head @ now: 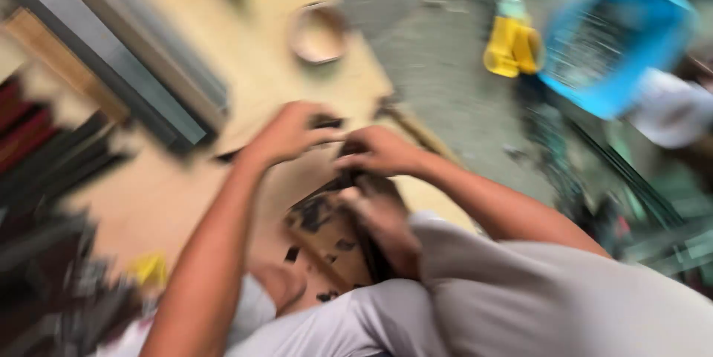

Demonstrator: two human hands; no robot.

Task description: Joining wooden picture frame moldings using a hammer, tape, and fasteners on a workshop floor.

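The view is badly blurred. My left hand (288, 134) and my right hand (380, 150) meet at the middle of the frame, fingers closed on a small dark piece (336, 132) between them. Just below lies a brown wooden block with dark patches (321, 229). What looks like a bare foot (380, 225) rests on it. My knees in grey trousers (520, 297) fill the bottom right. What the dark piece is cannot be made out.
A tan plywood sheet (245, 45) carries long grey metal bars (126, 60) at upper left and a round shallow dish (319, 30). Dark strips (52, 160) pile at left. On the concrete floor stand a yellow object (511, 46) and a blue crate (616, 37).
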